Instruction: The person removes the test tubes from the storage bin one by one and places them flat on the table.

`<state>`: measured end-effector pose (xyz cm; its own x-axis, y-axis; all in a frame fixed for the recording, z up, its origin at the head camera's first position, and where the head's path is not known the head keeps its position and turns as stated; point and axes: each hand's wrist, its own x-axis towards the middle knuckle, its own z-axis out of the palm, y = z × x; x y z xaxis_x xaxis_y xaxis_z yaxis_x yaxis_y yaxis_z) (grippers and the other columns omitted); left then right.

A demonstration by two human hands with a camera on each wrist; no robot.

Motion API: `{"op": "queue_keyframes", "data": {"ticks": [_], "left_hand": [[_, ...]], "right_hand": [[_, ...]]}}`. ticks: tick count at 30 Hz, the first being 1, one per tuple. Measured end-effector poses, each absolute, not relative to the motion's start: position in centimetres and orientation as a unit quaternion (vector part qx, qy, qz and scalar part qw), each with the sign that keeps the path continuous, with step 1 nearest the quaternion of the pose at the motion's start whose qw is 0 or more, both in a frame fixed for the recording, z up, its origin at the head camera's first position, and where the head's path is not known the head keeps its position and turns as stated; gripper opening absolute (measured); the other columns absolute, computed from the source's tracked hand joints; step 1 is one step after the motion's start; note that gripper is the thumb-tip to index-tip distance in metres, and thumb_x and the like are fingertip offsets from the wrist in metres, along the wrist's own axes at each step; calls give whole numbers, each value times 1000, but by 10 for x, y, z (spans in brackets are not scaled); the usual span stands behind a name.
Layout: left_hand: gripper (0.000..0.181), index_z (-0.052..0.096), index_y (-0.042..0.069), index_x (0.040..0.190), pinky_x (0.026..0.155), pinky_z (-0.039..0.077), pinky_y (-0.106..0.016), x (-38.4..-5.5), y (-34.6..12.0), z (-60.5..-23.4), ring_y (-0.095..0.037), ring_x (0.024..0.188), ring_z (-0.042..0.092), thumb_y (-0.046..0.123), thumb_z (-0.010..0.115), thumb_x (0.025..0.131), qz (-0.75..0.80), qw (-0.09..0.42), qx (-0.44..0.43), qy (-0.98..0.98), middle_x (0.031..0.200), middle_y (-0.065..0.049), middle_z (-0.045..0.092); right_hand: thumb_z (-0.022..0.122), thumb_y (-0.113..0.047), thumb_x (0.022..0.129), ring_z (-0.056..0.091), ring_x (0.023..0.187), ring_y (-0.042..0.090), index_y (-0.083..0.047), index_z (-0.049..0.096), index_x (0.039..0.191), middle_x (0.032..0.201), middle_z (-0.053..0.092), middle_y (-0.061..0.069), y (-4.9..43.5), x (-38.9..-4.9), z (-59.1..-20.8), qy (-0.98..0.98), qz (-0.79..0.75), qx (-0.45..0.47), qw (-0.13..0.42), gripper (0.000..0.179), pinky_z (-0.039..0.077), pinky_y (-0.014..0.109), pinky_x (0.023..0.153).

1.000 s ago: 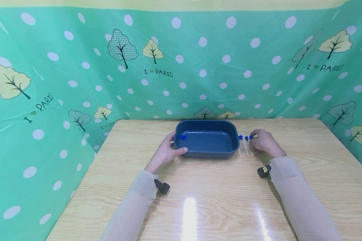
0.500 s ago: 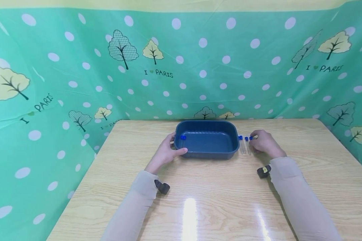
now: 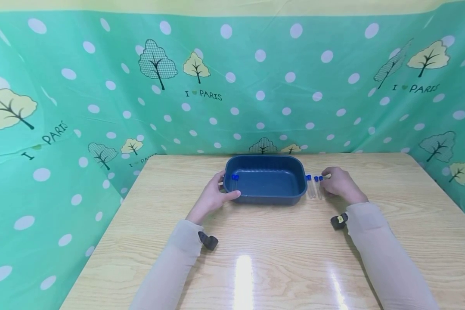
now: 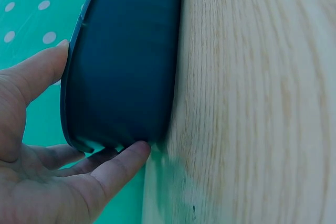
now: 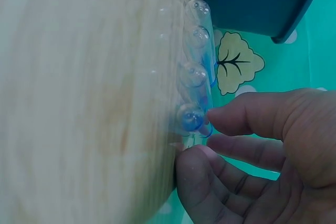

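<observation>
A dark blue plastic tub (image 3: 269,200) stands on the wooden table. My left hand (image 3: 214,196) holds its left end, thumb on the front rim and fingers round the end wall (image 4: 118,72). Inside the tub by that end lie two clear test tubes with blue caps (image 3: 234,177). Several more capped test tubes (image 3: 312,189) lie side by side just right of the tub. At the rightmost test tube (image 5: 190,118) my right hand (image 3: 341,186) pinches with thumb and fingertips. Its cap shows beside my fingers in the head view.
The wooden table (image 3: 286,241) reaches back to a green polka-dot cloth (image 3: 259,107) that hangs behind and at both sides. A small black camera (image 3: 208,240) sits on my left wrist, and another black camera (image 3: 339,221) on my right.
The rightmost test tube has shifted slightly left, closer to the tube beside it. My left hand and the tub have stayed in place.
</observation>
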<state>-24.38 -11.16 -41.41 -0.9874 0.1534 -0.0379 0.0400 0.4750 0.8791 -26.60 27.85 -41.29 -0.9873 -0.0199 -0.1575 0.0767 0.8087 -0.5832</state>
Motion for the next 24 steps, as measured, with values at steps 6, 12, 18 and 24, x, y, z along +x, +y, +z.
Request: {"op": "queue_keyframes", "data": {"ticks": [6,12,18,24], "left_hand": [[93,30,15,149,102,41,-48,-245,-112,-415,-34,126,47,30,83,74,509,54,56,857,143,-14,42],[93,31,15,149,102,41,-48,-244,-112,-416,-33,127,46,31,83,74,508,54,57,858,144,-13,42],[92,31,15,149,102,41,-48,-244,-111,-415,-33,127,47,31,83,74,509,54,57,857,144,-13,42],[93,30,15,149,102,41,-48,-243,-111,-414,-33,127,46,31,82,74,505,52,57,860,144,-14,42]], "right_hand": [[50,-10,92,59,62,19,14,40,133,84,59,17,278,-266,-413,947,-311,18,80,48,52,31,57],[51,-13,94,60,63,20,12,41,133,85,60,16,280,-266,-413,948,-307,21,82,48,51,31,57],[49,-14,94,61,65,22,11,42,133,97,59,23,279,-266,-412,950,-302,18,83,47,50,31,58],[49,-16,95,61,70,21,11,42,133,111,56,30,278,-266,-411,952,-294,15,80,48,51,31,60]]}}
